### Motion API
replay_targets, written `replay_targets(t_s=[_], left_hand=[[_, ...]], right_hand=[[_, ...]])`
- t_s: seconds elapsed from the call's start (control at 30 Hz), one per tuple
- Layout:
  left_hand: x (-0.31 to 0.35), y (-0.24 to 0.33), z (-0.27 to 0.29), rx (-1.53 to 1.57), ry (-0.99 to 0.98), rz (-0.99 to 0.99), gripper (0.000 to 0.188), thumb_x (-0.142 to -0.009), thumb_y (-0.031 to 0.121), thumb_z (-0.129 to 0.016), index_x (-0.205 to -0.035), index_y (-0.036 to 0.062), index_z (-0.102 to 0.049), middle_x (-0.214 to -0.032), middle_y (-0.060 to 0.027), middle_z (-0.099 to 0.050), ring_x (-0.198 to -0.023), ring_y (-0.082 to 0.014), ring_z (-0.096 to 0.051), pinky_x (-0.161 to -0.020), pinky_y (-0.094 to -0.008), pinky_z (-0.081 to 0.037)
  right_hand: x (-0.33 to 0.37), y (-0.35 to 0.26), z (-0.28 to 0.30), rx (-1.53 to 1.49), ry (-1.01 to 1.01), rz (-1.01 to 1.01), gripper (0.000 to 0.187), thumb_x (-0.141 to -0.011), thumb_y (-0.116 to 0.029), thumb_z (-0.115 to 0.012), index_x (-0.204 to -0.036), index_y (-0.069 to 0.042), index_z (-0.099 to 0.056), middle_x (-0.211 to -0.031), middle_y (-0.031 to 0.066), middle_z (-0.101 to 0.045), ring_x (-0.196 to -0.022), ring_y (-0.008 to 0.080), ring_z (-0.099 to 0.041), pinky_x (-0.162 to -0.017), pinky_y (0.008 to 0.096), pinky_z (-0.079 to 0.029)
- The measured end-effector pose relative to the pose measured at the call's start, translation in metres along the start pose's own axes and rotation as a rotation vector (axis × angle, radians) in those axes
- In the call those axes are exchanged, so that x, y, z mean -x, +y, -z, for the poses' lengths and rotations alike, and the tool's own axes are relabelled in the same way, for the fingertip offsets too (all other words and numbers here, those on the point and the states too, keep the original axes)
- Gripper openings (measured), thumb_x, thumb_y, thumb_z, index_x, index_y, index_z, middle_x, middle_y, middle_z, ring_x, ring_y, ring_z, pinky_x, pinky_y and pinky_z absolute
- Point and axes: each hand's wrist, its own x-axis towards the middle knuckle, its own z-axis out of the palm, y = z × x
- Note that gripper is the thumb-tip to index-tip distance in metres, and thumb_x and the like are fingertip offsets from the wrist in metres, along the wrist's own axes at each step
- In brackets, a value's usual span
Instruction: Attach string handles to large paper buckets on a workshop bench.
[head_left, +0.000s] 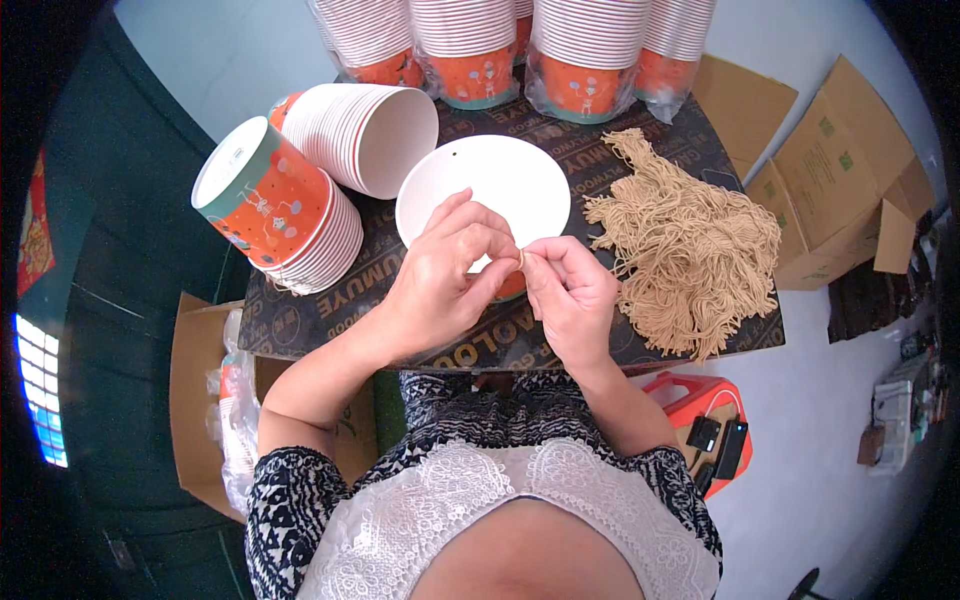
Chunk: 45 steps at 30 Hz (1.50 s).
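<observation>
A white paper bucket (510, 180) stands mouth up in front of me, with a small dark hole near its far left rim. My left hand (450, 270) and my right hand (570, 300) meet at its near rim, thumbs and forefingers pinched together. A short bit of tan string (521, 260) shows between the fingertips; the rest of it is hidden by the fingers. Right of my right hand lies a loose heap of tan strings (690, 260). Some orange of the bucket's outer wall shows below my fingers.
Left of the bucket, one nested stack of buckets (365, 140) lies on its side and another stack (285, 210) leans bottom up. Plastic-wrapped stacks (580, 60) line the back of the dark table (410, 325). Cardboard boxes (840, 170) stand right; a red stool (735, 400) is below.
</observation>
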Motion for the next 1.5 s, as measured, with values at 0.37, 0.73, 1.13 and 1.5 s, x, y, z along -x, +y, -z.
replay_targets(t_s=[0.37, 0.73, 1.13, 1.5], left_hand=[[-0.016, 0.0, 0.023, 0.428, -0.318, 0.396, 0.009, -0.082, 0.0, -0.069, -0.088, 0.0007, -0.062, -0.095, -0.0053, -0.062, -0.088, -0.0141, -0.06, -0.082, -0.0293, -0.049], [-0.022, -0.003, 0.023, 0.577, -0.361, 0.627, 0.007, -0.087, 0.004, -0.067, -0.085, -0.0021, -0.063, -0.079, -0.0033, -0.064, -0.072, -0.0085, -0.059, -0.064, -0.0239, -0.05], [-0.024, -0.003, 0.025, 0.348, -0.425, 0.639, 0.007, -0.087, 0.005, -0.065, -0.085, -0.0007, -0.06, -0.079, 0.0008, -0.06, -0.077, -0.0081, -0.054, -0.071, -0.0252, -0.045], [-0.009, -0.036, 0.087, -0.055, -0.442, 0.155, 0.045, -0.073, -0.018, -0.042, -0.11, 0.0001, -0.059, -0.127, -0.0146, -0.058, -0.127, -0.0342, -0.049, -0.107, -0.0419, -0.039]], right_hand=[[-0.002, 0.008, -0.003, -0.121, -0.035, 0.006, 0.011, -0.096, -0.005, -0.061, -0.102, 0.0, -0.054, -0.071, -0.0023, -0.054, -0.055, 0.0018, -0.044, -0.048, 0.0165, -0.033], [0.009, 0.012, 0.007, 0.248, 0.091, 0.271, 0.022, -0.093, -0.007, -0.065, -0.111, 0.0, -0.053, -0.066, 0.0007, -0.056, -0.058, 0.0036, -0.05, -0.049, 0.0239, -0.041], [0.024, -0.038, 0.034, 0.653, -0.268, 0.226, 0.007, -0.086, -0.002, -0.064, -0.081, -0.001, -0.058, -0.064, 0.0123, -0.057, -0.057, 0.0291, -0.061, -0.052, 0.0376, -0.044], [0.017, -0.05, 0.071, 0.702, -0.345, -0.024, 0.015, -0.082, -0.014, -0.073, -0.091, -0.003, -0.068, -0.081, 0.0087, -0.062, -0.07, 0.0224, -0.062, -0.063, 0.0329, -0.048]])
